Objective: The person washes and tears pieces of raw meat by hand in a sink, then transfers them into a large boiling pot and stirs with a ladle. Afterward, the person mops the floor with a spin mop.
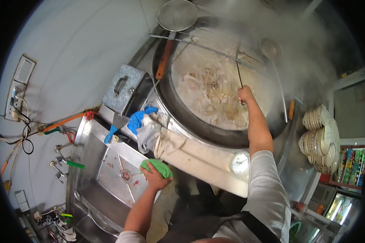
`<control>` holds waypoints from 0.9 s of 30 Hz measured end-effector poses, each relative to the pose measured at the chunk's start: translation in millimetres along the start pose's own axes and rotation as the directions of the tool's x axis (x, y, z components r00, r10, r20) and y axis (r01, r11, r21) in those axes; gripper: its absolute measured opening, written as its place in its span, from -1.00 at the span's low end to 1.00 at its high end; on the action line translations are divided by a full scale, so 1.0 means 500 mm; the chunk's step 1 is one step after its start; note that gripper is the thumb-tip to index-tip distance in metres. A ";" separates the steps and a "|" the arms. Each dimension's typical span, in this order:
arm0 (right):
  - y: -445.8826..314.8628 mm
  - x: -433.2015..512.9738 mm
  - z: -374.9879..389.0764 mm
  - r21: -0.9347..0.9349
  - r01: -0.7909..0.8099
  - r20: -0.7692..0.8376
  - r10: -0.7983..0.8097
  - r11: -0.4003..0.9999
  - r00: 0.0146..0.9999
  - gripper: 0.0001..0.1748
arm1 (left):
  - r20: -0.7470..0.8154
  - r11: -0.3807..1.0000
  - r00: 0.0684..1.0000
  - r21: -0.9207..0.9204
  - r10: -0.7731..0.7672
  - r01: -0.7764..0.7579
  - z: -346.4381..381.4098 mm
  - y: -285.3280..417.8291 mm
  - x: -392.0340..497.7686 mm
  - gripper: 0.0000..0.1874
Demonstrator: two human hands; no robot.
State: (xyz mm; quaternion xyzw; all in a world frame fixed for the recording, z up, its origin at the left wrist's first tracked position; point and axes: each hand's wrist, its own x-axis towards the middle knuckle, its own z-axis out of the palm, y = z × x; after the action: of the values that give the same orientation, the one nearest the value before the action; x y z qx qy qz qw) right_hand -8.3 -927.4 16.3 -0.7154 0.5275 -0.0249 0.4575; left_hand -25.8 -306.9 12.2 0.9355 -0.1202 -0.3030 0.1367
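My right hand [245, 94] is closed around the looped handle of a thin metal rod [239, 71], which reaches over a large steaming pot [182, 112] of cloudy, bubbling broth [197, 106] with pieces in it. Whether the rod's far end is in the broth cannot be told through the steam. Under my left hand [158, 179] a green cloth [158, 167] is held against the edge of a stainless steel sink [127, 150]. Metal bars [219, 52] lie across the pot. A wooden-handled strainer [178, 15] rests at its upper left, and a long-handled ladle [270, 48] at its right.
A cream board [197, 161] with a round dial [240, 163] lies before the pot. Blue and grey cloths [146, 130], a scraper [111, 134] and a metal box [123, 88] are at the left. Stacked bowls [318, 141] stand at the right. Taps [59, 164] and sockets are on the wall.
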 end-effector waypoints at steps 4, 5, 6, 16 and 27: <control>0.153 -0.164 -0.071 -0.150 -0.005 0.187 0.034 0.989 0.982 -0.62 | 0.068 1.000 0.997 -0.015 -0.022 0.023 -0.012 0.014 0.002 0.60; 0.183 -0.223 -0.079 -0.131 -0.056 0.195 0.081 0.990 0.977 -0.63 | 0.082 0.999 0.996 -0.011 -0.038 0.039 -0.016 0.016 0.001 0.61; 0.205 -0.282 -0.087 -0.103 -0.090 0.212 0.111 0.991 0.971 -0.63 | 0.080 0.998 0.995 -0.003 -0.059 0.059 -0.019 0.019 0.001 0.61; 0.304 -0.875 -0.196 0.215 -0.145 0.113 0.123 0.966 0.986 -0.77 | 0.158 0.989 0.977 -0.003 -0.142 0.145 -0.032 0.036 0.002 0.61; 0.267 -0.998 -0.242 -0.537 0.064 -0.096 -0.137 0.841 0.986 -0.67 | 0.185 0.984 0.967 0.021 -0.178 0.177 -0.037 0.043 0.000 0.62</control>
State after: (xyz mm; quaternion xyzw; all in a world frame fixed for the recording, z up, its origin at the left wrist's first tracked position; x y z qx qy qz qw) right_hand -389.6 -618.7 218.8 -0.8376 0.5041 0.0516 0.2039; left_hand -17.7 -323.4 33.7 0.9104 -0.0490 -0.3996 0.0953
